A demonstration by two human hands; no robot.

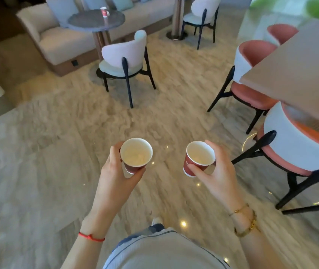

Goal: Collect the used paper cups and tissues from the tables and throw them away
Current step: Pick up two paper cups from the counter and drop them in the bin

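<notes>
I see the left hand (116, 171) wrapped around a paper cup (136, 154), fingers behind it and the thumb curled under its base. The cup is a short tapered cone, dark red outside, with a smooth pale lining and a thin rolled white rim; something pale lies at its bottom, too blurred for me to name. The right hand (216, 171) pinches a second paper cup (199, 158) of the same make, thumb on the red wall facing me and fingers on the far rim. This second cup sits just to the right of the first, apart from it, both held upright above the floor (57, 162).

The floor beneath the first cup is glossy stone, veined in cream and grey, with small bright reflections. A red cord bracelet (91, 237) circles the left wrist and gold chain bracelets (249, 224) circle the right.

Far beyond the first cup, up and left, stands a round table (88, 21) with a dark mottled top on a ribbed column. A third red cup (104, 11) stands upright on it, near its far edge. Behind that table runs a beige padded sofa (57, 43), and in front of it a chair (124, 61) with a curved pale shell back and thin dark legs.

To the right of the first cup, past the second, are chairs (251, 74) with pink cushions, white outer shells and dark splayed legs, tucked beside a smooth tan tabletop (300, 70).
</notes>
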